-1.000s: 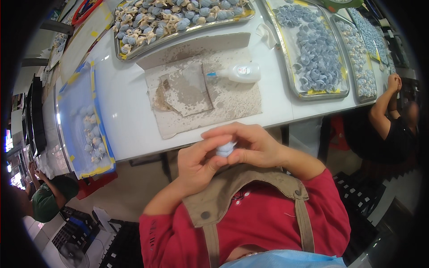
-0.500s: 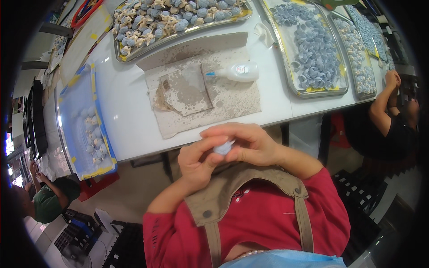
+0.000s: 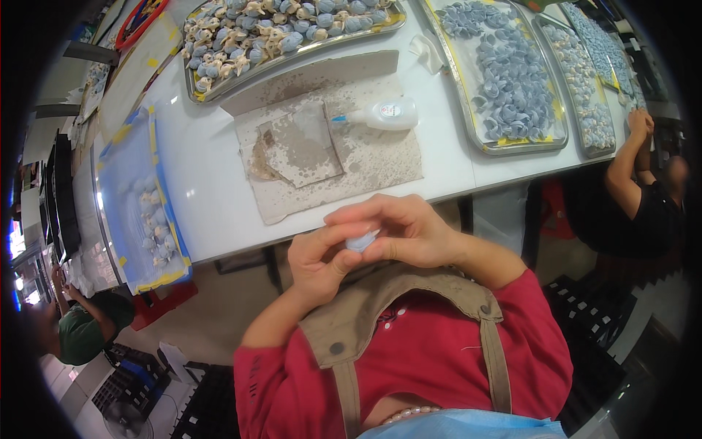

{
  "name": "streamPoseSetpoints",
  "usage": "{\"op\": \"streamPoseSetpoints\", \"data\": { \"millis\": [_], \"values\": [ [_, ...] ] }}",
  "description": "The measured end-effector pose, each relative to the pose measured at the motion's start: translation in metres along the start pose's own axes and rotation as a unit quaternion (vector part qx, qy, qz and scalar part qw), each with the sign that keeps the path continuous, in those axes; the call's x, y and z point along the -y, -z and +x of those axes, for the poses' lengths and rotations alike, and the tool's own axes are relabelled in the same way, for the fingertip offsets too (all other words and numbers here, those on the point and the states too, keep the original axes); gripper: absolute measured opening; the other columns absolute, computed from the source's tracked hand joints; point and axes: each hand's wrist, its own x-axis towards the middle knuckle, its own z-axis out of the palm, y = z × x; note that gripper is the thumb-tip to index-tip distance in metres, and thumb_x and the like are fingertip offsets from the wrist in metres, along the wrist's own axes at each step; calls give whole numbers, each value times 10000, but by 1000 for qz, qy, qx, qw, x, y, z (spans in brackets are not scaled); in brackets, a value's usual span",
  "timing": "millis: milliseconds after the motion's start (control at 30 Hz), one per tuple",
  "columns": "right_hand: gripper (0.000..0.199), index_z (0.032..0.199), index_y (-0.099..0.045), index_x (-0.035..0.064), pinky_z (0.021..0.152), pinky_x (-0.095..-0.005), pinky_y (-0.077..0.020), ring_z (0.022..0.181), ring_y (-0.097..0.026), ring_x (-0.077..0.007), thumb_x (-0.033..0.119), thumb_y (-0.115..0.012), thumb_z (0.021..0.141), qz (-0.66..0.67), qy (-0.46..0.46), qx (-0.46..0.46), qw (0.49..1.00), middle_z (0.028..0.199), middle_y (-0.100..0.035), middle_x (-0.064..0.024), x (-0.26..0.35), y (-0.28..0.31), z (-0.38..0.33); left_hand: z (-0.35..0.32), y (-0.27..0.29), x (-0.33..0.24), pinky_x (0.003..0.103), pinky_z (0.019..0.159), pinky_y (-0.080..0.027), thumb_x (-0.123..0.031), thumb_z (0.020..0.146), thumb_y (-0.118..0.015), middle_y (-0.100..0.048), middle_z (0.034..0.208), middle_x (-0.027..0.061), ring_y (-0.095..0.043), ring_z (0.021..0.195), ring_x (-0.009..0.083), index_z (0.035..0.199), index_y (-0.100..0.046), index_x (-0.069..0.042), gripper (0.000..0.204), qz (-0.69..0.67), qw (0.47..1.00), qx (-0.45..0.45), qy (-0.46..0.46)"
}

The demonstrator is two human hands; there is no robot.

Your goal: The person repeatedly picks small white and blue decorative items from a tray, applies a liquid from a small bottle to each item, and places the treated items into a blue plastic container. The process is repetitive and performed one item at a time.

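My left hand point(image 3: 316, 265) and my right hand point(image 3: 415, 233) meet just in front of the table edge. Between their fingertips is a small pale-blue rounded piece point(image 3: 360, 242) with a pointed tip at its right side. Both thumbs press it from below, and the curled fingers arch over the top, hiding part of it. Beyond the hands, a stained cardboard sheet point(image 3: 380, 164) lies on the white table. A white squeeze bottle point(image 3: 391, 115) with a blue nozzle rests on its side there.
A metal tray point(image 3: 191, 86) of blue-and-beige figurines stands at the back. To the right, another tray point(image 3: 521, 149) holds blue-grey curved shells, beside a narrower tray point(image 3: 601, 153) of small pieces. A blue-lined tray point(image 3: 117, 201) with figurines is at left. Co-workers sit on both sides.
The view has shifted slightly. My hands keep the pale-blue piece between them with almost the same grip.
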Motion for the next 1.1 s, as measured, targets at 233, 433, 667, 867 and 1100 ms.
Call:
{"op": "streamPoseSetpoints", "data": {
  "millis": [233,433,667,867,1100],
  "values": [
    [467,1278,-432,-8,905,-277,-445,1121,-507,-170,-31,-578,834,89,-25,5,996,1296,-471,-138,0,-2,1,0,-8,1,288,814,-491,-234,867,-611,-632,1053,157,-629,937,227,1103,-561,38,364,-95,995,-27,-2],
    [497,1326,-381,3,980,-325,-378,1157,-468,-168,35,-554,861,142,-31,2,989,1332,-437,-103,-4,-6,0,-2,-8,7,324,858,-484,-215,876,-597,-605,1091,178,-610,986,269,1123,-537,51,368,-160,986,-40,-1],
    [445,1293,-426,-1,932,-304,-407,1093,-508,-147,35,-529,861,116,-18,-21,993,1295,-481,-107,-3,-6,1,-3,-8,11,355,855,-481,-223,866,-615,-576,1117,216,-605,967,279,1151,-506,29,395,-131,990,-46,0],
    [434,1280,-441,2,920,-294,-414,1065,-526,-142,13,-517,853,110,-20,-34,993,1278,-495,-113,-4,-5,2,-3,-7,17,343,868,-470,-215,865,-616,-578,1116,212,-596,980,258,1146,-510,32,389,-125,991,-53,-1],
    [432,1281,-449,25,922,-275,-406,1071,-500,-115,48,-534,858,60,-66,-42,995,1228,-513,-66,-2,-4,1,0,-6,3,260,828,-470,-103,864,-604,-615,1069,131,-596,951,175,1115,-565,23,283,-111,992,-49,20]
  ]
}}
